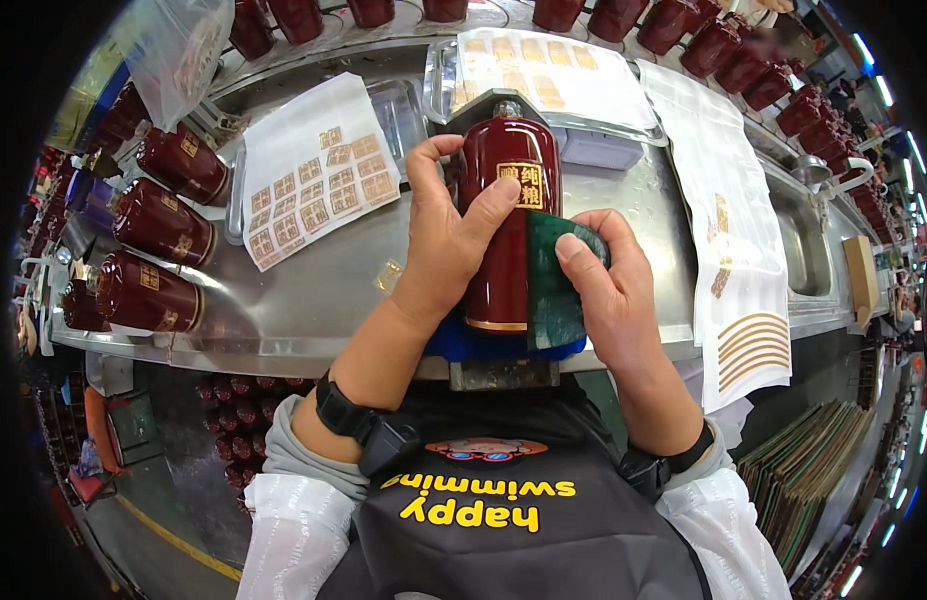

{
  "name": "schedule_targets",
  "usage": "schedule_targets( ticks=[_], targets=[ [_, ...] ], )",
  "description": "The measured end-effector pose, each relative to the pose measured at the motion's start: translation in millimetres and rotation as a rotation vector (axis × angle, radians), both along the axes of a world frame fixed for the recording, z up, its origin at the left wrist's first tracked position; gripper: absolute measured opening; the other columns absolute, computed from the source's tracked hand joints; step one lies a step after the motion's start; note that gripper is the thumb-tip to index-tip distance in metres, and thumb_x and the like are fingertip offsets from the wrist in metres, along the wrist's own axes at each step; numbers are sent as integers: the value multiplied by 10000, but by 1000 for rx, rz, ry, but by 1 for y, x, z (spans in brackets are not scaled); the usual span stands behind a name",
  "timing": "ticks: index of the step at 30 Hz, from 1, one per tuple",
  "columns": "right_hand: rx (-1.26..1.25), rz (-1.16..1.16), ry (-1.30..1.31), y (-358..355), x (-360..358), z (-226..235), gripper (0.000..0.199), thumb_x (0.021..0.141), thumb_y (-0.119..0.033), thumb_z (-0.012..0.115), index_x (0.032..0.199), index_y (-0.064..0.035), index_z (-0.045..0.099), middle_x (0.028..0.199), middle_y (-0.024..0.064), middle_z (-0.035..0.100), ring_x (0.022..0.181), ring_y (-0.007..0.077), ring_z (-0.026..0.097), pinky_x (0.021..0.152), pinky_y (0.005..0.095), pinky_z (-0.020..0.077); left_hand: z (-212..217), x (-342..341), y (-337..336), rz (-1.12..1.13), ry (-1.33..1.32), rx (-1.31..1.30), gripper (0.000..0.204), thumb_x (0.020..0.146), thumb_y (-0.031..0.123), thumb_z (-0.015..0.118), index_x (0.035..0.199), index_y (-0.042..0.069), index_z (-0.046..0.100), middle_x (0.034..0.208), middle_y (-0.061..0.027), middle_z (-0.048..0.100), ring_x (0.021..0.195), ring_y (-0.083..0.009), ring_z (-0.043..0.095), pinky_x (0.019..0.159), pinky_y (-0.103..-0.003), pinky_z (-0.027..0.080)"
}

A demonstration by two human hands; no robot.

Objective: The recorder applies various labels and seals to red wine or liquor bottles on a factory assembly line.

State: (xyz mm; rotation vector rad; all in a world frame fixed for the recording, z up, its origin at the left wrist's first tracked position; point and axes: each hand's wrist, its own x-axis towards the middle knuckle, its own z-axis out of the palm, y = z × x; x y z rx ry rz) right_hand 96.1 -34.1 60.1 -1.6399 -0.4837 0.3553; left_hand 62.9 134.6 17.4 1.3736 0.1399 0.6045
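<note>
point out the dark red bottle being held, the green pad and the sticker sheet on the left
dark red bottle [499, 255], head view, on its glossy body below the gold label
green pad [554, 285], head view, on its flat face beside the bottle
sticker sheet [309, 165], head view, on the white sheet among the gold labels

At frame centre a bottle [504, 225] lies on the bench [314, 300], a label sheet [309, 170] to its upper left, more bottles [149, 295] at far left, a paper strip [734, 230] at right.
</note>
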Motion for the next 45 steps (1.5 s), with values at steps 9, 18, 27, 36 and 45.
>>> schedule_targets(
  ticks=[9, 18, 27, 36, 45],
  targets=[
    [-77, 14, -65, -6, 18, 19, 210, 886, -161, 657, 995, 1, 582, 787, 54, 615, 732, 97, 559, 671, 274, 481, 2, -3, -4, -8, -21, -48, 588, 886, 173, 668, 1298, 29, 274, 1158, -163, 532, 1003, -172, 583, 863, -304, 507],
    [-349, 407, -670, 37, 86, 71, 256, 815, -163, 688, 1022, -16, 649, 772, 165, 670, 689, 262, 659, 655, 354, 517, 4, -4, -2, -13, 37, -23, 624, 881, 227, 692, 1296, 32, 270, 1186, -172, 491, 1021, -176, 564, 849, -300, 516],
    [-278, 192, -959, 34, 84, 60, 220, 802, -85, 727, 999, -21, 655, 825, 105, 651, 709, 205, 631, 654, 307, 492, 10, -9, 4, -176, -2, -247, 601, 902, 174, 648, 1336, 52, 251, 1170, -134, 538, 1015, -141, 575, 865, -280, 508],
    [-183, 149, -429, 7, 69, 50, 238, 835, -157, 709, 1013, -17, 633, 825, 108, 676, 726, 160, 650, 664, 299, 517, 10, -2, 2, -92, 44, -183, 608, 883, 169, 654, 1330, 40, 262, 1193, -172, 523, 1043, -183, 585, 860, -305, 523],
    [-42, 254, -171, 14, 69, 24, 254, 867, -197, 704, 1057, -41, 639, 882, 67, 683, 820, 95, 621, 742, 271, 511, 18, -7, -1, -56, 87, -244, 574, 872, 148, 645, 1312, 46, 291, 1193, -161, 497, 996, -159, 562, 862, -307, 499]
  ],
)
